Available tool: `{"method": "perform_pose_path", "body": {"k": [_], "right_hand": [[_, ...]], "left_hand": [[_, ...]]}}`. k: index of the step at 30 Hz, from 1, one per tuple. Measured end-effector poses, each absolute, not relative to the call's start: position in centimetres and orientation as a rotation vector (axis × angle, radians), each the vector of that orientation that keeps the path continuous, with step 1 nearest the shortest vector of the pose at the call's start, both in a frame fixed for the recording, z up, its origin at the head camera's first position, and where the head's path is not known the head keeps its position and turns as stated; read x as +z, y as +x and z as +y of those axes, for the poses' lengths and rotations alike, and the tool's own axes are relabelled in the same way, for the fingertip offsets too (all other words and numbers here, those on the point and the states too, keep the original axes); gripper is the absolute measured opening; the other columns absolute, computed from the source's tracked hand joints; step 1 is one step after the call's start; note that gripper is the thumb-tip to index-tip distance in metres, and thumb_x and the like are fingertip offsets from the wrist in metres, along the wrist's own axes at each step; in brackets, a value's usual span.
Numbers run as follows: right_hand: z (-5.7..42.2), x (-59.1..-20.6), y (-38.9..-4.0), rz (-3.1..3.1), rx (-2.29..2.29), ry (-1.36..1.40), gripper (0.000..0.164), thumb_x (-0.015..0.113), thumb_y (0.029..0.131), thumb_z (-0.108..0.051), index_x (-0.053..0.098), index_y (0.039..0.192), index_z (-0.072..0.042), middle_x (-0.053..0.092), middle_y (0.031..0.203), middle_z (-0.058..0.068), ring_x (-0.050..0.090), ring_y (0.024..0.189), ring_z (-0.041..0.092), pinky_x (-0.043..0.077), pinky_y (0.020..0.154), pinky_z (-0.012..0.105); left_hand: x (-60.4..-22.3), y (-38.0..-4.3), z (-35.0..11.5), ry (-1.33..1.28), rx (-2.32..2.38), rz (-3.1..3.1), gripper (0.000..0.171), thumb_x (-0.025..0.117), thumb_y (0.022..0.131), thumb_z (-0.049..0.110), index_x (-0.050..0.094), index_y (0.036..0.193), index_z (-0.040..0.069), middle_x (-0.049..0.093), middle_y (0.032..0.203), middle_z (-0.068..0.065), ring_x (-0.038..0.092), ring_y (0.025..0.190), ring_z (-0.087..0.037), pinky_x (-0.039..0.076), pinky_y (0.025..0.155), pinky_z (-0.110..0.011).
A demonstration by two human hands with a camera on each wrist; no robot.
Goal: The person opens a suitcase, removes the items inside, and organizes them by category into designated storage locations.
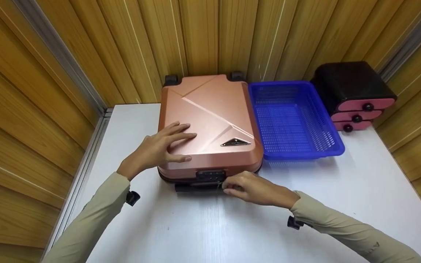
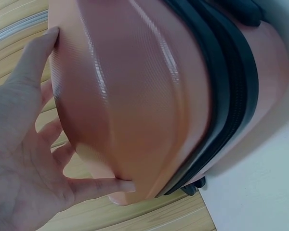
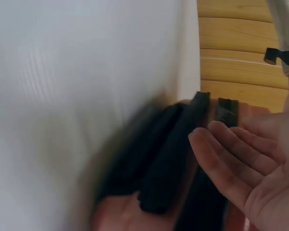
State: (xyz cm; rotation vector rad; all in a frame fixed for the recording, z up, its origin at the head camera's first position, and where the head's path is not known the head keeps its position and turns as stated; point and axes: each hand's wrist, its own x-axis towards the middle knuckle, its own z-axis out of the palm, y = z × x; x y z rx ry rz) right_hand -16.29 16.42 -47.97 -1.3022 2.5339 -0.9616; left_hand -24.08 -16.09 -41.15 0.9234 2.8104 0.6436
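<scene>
A rose-pink hard-shell suitcase [image 1: 210, 113] lies flat on the white table, its dark handle [image 1: 196, 187] and black combination lock [image 1: 211, 175] facing me. My left hand [image 1: 159, 144] rests on the left part of its lid with the fingers spread. In the left wrist view, the fingertips touch the pink shell [image 2: 135, 96] near its edge, and the black zipper [image 2: 238, 91] runs along the side. Beside the lock, my right hand [image 1: 252, 188] pinches a small, thin zipper pull [image 1: 218, 185] with thumb and fingers; the fingers mostly cover it.
A blue plastic basket [image 1: 291, 157] stands right against the suitcase's right side. Behind it to the right is a small black cabinet [image 1: 355, 80] with pink drawer fronts and round dark knobs. Wood-patterned walls [image 1: 203, 36] enclose the table [image 1: 196, 226] at the back and sides.
</scene>
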Motion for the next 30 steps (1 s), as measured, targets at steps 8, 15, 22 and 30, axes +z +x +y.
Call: {"method": "perform_pose_path", "body": {"k": [8, 15, 22, 30], "right_hand": [[18.1, -45.1, -17.0, 2.653, -1.026, -1.771, 0.017, 0.072, 0.096, -0.001, 0.075, 0.113, -0.003, 0.076, 0.101, 0.005, 0.072, 0.085, 0.014, 0.058, 0.075, 0.02], [20.5, -42.9, -19.3, 3.014, -0.862, -1.458, 0.045, 0.085, 0.089, -0.015, 0.069, 0.131, -0.005, 0.064, 0.136, 0.017, 0.061, 0.127, 0.035, 0.052, 0.105, 0.053], [22.9, -43.0, -20.7, 2.845, -0.93, -0.887, 0.081, 0.087, 0.088, -0.03, 0.048, 0.158, -0.021, 0.022, 0.172, 0.014, 0.027, 0.155, 0.045, 0.036, 0.113, 0.071], [22.2, -43.4, -21.0, 2.825, -1.059, -0.879, 0.089, 0.09, 0.083, -0.031, 0.047, 0.159, -0.014, 0.021, 0.173, 0.018, 0.026, 0.155, 0.048, 0.031, 0.115, 0.072]], "left_hand": [[-41.5, -24.0, -16.2, 1.004, 0.628, 2.847, 0.071, 0.073, 0.091, 0.061, 0.053, 0.154, 0.036, 0.035, 0.169, 0.005, 0.022, 0.161, -0.025, 0.034, 0.107, -0.08], [-41.5, -23.8, -16.3, 1.012, 0.633, 2.855, 0.07, 0.073, 0.091, 0.061, 0.054, 0.154, 0.037, 0.037, 0.169, 0.004, 0.024, 0.16, -0.025, 0.033, 0.108, -0.08], [-42.1, -23.4, -16.4, 1.023, 0.728, 2.881, 0.07, 0.073, 0.09, 0.062, 0.056, 0.153, 0.035, 0.038, 0.168, 0.003, 0.024, 0.16, -0.024, 0.038, 0.109, -0.075], [-42.9, -22.5, -17.0, 1.047, 0.748, 2.958, 0.074, 0.079, 0.086, 0.06, 0.058, 0.151, 0.03, 0.042, 0.166, -0.001, 0.029, 0.158, -0.029, 0.041, 0.104, -0.076]]}}
